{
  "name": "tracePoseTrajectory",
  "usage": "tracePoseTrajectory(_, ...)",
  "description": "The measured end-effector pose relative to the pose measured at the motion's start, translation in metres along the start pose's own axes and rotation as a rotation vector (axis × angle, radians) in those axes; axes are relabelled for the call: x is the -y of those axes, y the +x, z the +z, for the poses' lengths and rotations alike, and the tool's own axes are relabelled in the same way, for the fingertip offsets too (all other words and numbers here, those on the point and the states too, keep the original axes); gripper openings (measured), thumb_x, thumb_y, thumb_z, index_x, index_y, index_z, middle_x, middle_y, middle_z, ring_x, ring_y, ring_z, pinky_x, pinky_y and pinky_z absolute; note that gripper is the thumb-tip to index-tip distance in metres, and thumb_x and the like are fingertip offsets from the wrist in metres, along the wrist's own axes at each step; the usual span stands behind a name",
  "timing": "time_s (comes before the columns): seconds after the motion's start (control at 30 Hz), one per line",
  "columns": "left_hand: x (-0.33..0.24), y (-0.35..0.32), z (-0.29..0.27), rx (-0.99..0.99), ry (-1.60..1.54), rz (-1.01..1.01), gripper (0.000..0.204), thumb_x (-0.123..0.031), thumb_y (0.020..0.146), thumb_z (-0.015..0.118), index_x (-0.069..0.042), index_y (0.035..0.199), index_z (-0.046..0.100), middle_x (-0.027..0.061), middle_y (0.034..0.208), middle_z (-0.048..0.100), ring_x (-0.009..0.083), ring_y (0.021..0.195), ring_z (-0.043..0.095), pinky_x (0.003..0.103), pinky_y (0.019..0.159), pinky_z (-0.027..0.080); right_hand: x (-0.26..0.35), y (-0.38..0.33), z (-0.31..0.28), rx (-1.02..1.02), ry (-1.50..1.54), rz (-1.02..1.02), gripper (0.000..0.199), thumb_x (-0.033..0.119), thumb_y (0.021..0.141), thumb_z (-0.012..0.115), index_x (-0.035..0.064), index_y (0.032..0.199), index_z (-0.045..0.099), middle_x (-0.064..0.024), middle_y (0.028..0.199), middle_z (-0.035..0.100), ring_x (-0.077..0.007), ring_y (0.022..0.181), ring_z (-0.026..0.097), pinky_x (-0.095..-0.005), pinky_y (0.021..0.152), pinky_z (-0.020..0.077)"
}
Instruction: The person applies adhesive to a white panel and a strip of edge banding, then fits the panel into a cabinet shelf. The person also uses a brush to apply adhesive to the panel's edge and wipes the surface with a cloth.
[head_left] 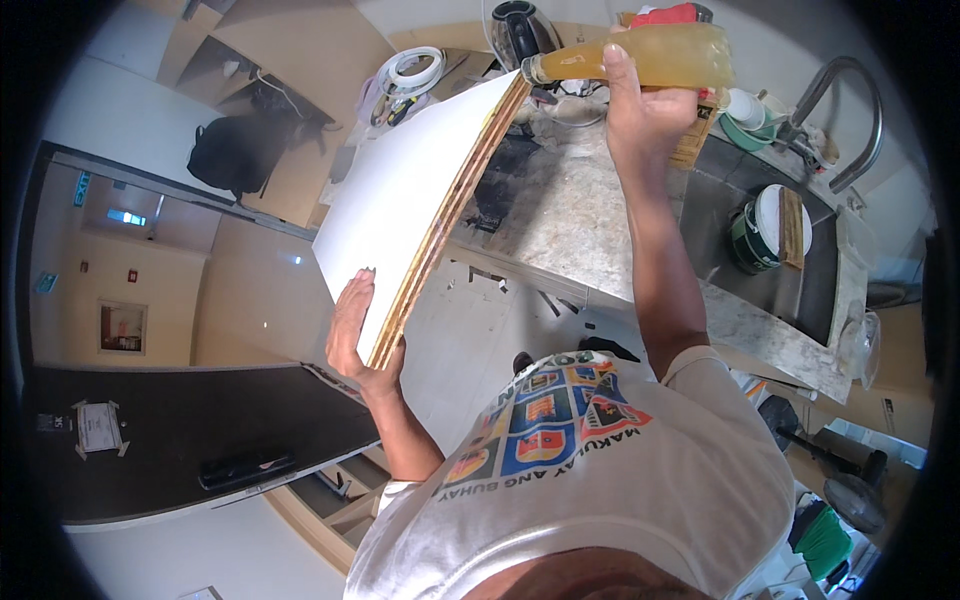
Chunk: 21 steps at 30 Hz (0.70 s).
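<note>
A white-faced plywood board [405, 190] stands tilted over the counter, its layered brown edge turned up toward me. My left hand [366, 330] is closed round the board's near end, thumb on one side and fingers on the other. My right hand [650, 110] grips a clear plastic bottle [680, 57] of yellowish-amber liquid, which looks like glue. The bottle lies nearly level, its narrow neck pointing left and meeting the far end of the board's edge. Whether any liquid is flowing out cannot be made out.
The stained counter [570, 200] runs beneath the board. Behind it stand a black kettle [520, 30] and a coil of white edge strip [412, 72]. At right, a sink [725, 210] holds a dark green pail [757, 235] under a curved faucet [860, 120]. A dark door [170, 430] is at left.
</note>
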<state>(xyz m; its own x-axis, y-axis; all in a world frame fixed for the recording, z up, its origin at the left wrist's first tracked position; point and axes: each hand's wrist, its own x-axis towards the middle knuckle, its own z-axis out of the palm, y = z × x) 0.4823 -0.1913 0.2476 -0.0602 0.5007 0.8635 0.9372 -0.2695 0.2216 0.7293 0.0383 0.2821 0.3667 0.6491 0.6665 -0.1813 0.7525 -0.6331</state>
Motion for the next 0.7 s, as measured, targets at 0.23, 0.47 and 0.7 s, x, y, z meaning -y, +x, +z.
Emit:
tracePoseTrajectory(0.23,-0.006,-0.006,0.005,0.009,0.018,-0.005,0.022,0.001,0.078,0.074,0.008,0.098,0.069,0.0227,0.098,0.074,0.0365,0.1,0.073,0.048,0.094,0.057,0.041,-0.058,0.001,0.037,0.3,-0.075,0.029,0.012,0.09,0.074,-0.006,0.109,0.064,-0.0174,0.107,0.072,-0.017,0.093,0.069,-0.0299,0.081,0.0563)
tracePoseTrajectory(0.47,-0.009,-0.026,0.014,0.053,-0.002,0.065,0.02,-0.001,0.082,0.071,0.008,0.099,0.069,0.0227,0.101,0.074,0.0377,0.101,0.073,0.05,0.096,0.055,-0.055,-0.011,-0.058,-0.131,-0.116,-0.037,0.039,0.015,0.094,0.071,-0.0039,0.122,0.053,-0.0142,0.111,0.067,-0.0202,0.094,0.069,-0.0328,0.08,0.0581)
tracePoseTrajectory(0.7,-0.016,-0.101,0.044,0.353,0.044,0.177,0.013,-0.007,0.09,0.067,-0.004,0.101,0.074,0.0131,0.109,0.075,0.0315,0.114,0.069,0.049,0.102,0.051,-0.038,-0.12,-0.174,-0.26,0.332,0.974,0.035,0.025,0.098,0.067,0.0016,0.121,0.054,-0.0166,0.117,0.064,-0.0259,0.105,0.068,-0.0343,0.081,0.0632)
